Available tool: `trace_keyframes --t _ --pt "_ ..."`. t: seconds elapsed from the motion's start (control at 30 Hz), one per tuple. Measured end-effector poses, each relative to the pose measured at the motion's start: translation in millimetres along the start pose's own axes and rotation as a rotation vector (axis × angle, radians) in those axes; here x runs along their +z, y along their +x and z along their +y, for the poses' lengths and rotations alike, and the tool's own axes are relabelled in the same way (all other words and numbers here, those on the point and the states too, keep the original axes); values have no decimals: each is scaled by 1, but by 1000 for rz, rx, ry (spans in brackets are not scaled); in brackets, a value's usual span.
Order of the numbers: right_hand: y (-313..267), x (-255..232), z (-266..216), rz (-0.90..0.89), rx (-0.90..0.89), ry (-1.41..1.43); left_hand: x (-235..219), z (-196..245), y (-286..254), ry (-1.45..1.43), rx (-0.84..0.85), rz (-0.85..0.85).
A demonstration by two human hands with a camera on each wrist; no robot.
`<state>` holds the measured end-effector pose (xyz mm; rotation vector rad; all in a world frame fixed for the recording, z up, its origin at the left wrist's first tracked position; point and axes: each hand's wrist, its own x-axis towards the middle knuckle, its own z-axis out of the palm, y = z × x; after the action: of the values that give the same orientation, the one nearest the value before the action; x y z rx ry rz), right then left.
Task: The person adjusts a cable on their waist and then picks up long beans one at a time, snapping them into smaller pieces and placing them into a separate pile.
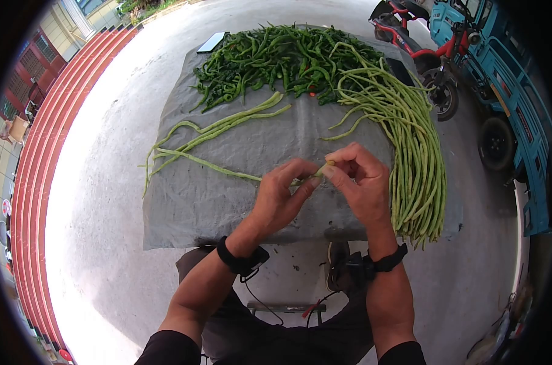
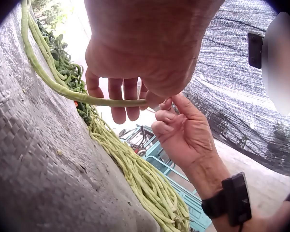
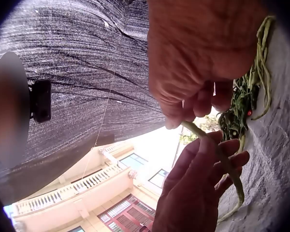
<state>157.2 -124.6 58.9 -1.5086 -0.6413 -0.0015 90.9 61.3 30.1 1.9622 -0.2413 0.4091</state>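
In the head view a coarse grey woven cloth (image 1: 239,201) covers the ground, with a tangled heap of dark green peppers (image 1: 276,58) at its twelve o'clock edge and a thick sheaf of pale, slender long beans (image 1: 416,152) curving down toward three o'clock. One long bean (image 1: 218,168), thin and ropelike, trails across the cloth toward nine o'clock; its near end is pinched at the centre by the left hand (image 1: 279,198) and the right hand (image 1: 361,179), fingertips almost meeting. In the left wrist view the left hand's fingers (image 2: 118,96) curl round the smooth, knobbly bean (image 2: 53,84). In the right wrist view the right hand (image 3: 198,63) nips the bean's tip (image 3: 193,128) between thumb and forefinger, above the left hand's fingers (image 3: 208,164).
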Motion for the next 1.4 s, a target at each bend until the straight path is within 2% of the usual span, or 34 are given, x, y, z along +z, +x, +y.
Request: trace_keyframes --t 0.37,0.53,0.87,1.4 --pt "1 -2 2 -30 -37 -7 1 -5 -1 -21 6 5" --pt "0 0 1 -14 4 31 2 -6 -1 -34 8 8" --pt "1 -2 -2 20 93 43 -2 3 -3 -78 -89 -107" --pt "2 0 4 70 -9 -87 1 2 -4 -112 -60 -77"
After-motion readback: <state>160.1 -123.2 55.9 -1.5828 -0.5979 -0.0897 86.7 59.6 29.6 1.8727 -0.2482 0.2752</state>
